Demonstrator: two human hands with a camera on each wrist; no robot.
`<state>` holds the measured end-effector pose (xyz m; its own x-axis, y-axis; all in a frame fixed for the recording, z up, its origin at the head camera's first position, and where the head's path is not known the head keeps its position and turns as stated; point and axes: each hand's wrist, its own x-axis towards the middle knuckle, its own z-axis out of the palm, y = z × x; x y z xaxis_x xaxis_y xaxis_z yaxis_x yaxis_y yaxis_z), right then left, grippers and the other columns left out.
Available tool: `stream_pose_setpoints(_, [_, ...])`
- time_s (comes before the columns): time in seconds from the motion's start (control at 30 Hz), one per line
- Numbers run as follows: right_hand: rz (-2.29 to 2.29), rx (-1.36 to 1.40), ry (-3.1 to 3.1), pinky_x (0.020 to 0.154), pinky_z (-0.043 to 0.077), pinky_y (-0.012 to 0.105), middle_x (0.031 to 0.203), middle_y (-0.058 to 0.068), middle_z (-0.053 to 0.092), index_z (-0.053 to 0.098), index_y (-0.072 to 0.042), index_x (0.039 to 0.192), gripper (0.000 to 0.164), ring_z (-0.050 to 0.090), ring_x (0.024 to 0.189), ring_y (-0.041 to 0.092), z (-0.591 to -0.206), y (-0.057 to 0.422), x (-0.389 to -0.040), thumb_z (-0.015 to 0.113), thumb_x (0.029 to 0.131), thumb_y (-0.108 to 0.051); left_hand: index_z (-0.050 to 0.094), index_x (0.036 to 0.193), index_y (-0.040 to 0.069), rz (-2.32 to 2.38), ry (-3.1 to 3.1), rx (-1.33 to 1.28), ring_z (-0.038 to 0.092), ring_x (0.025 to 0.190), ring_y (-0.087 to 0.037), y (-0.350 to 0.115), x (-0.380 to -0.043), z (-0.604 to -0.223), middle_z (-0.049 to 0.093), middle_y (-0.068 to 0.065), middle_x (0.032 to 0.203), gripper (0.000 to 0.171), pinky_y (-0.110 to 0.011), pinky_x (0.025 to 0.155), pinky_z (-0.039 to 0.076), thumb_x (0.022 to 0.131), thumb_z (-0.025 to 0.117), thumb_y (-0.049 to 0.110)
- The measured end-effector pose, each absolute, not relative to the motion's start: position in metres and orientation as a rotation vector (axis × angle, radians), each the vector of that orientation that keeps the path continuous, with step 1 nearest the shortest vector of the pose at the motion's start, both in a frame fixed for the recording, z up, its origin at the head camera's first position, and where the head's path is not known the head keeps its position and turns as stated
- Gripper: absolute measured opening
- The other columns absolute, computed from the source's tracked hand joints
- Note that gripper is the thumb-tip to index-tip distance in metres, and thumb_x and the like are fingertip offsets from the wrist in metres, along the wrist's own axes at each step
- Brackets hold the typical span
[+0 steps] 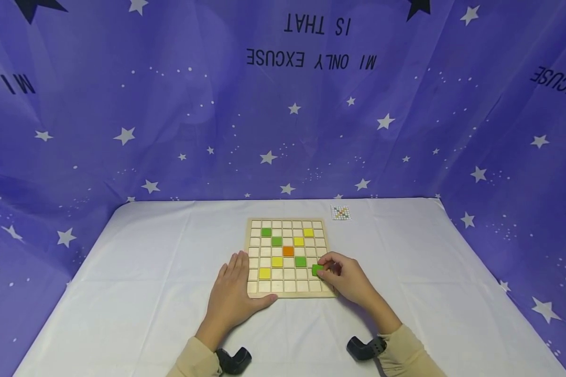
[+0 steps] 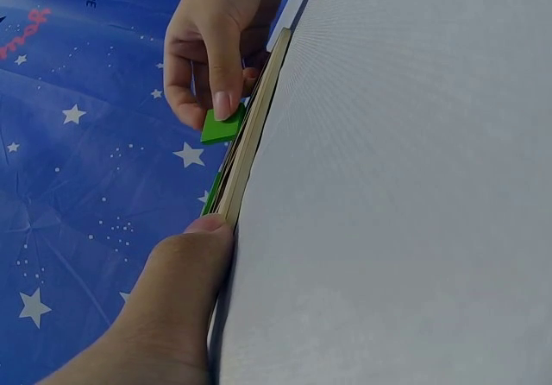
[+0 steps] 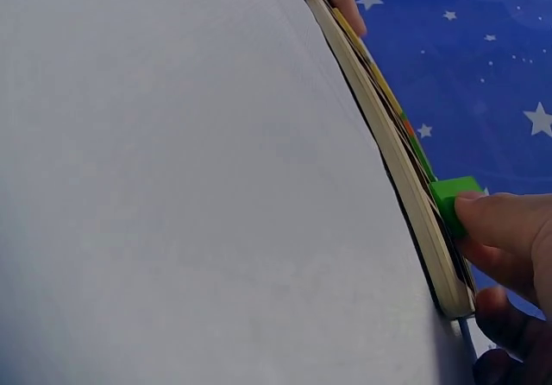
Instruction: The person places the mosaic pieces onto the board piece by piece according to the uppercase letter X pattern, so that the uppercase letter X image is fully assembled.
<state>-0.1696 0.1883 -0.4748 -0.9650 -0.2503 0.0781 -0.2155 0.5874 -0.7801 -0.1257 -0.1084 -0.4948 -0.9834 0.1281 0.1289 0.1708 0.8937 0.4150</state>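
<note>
A square wooden grid board (image 1: 292, 295) lies on the white cloth. My left hand (image 1: 231, 293) rests against its left side with straight fingers, its thumb along the front edge. Near the board's right side, my right hand (image 1: 351, 277) pinches a green square tile (image 1: 315, 270) between thumb and fingers. The tile (image 3: 448, 202) is tilted above the board in the right wrist view. On the grid, an orange tile (image 1: 288, 251) sits near the middle, with green tiles (image 1: 276, 241) and yellow tiles (image 1: 276, 262) along crossing diagonals.
Behind the board's right back corner lies a small card (image 1: 341, 212) with a coloured grid pattern. A white cloth (image 1: 170, 251) covers the table. A purple curtain (image 1: 245, 131) with stars and lettering hangs behind and at both sides.
</note>
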Motion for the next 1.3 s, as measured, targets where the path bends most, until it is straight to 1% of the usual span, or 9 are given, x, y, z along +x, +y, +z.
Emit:
stream_pose_setpoints(0.27, [-1.321,-0.454,2.824,0.059,0.042,0.022,0.089,-0.010,0.065,0.070,-0.023,0.098,0.017,0.050,0.069,0.011,-0.4780,0.1846,-0.1704,0.079,0.085,-0.020,0.023,0.156,-0.003,-0.654,-2.943,-0.231,0.023,0.153,-0.032,-0.1075,-0.1250,-0.4952,0.026,-0.017,0.163,0.129,-0.051,0.124,0.021,0.069,0.063,0.084])
stream_pose_setpoints(0.53, [-1.239,-0.402,2.838,0.064,0.043,0.022,0.090,-0.012,0.062,0.073,-0.026,0.098,0.015,0.050,0.074,0.012,-0.4792,0.1820,-0.1723,0.080,0.084,-0.026,0.020,0.156,-0.002,-0.638,-2.955,-0.227,0.020,0.154,-0.031,-0.1076,-0.1259,-0.4967,0.023,-0.015,0.164,0.130,-0.050,0.125,0.019,0.069,0.060,0.086])
stream_pose_setpoints(0.73, [-1.224,-0.405,2.841,0.063,0.043,0.021,0.093,-0.012,0.063,0.075,-0.024,0.096,0.011,0.050,0.074,0.011,-0.4785,0.1814,-0.1721,0.079,0.085,-0.024,0.020,0.156,-0.002,-0.651,-2.951,-0.226,0.020,0.154,-0.031,-0.1071,-0.1261,-0.4979,0.023,-0.016,0.164,0.130,-0.050,0.125,0.019,0.069,0.060,0.086])
stream_pose_setpoints(0.97, [-1.204,-0.419,2.833,0.066,0.044,0.021,0.095,-0.013,0.063,0.076,-0.024,0.098,0.012,0.051,0.077,0.011,-0.4791,0.1825,-0.1718,0.078,0.086,-0.023,0.021,0.156,-0.001,-0.642,-2.937,-0.227,0.021,0.153,-0.031,-0.1060,-0.1257,-0.4979,0.024,-0.016,0.163,0.129,-0.049,0.125,0.020,0.069,0.061,0.085])
stream_pose_setpoints(1.3, [-1.154,-0.456,2.816,0.064,0.045,0.021,0.100,-0.011,0.063,0.075,-0.023,0.100,0.013,0.050,0.076,0.010,-0.4788,0.1845,-0.1686,0.077,0.088,-0.024,0.023,0.156,-0.002,-0.632,-2.925,-0.227,0.023,0.153,-0.033,-0.1069,-0.1243,-0.4978,0.026,-0.017,0.163,0.129,-0.050,0.124,0.022,0.069,0.061,0.086])
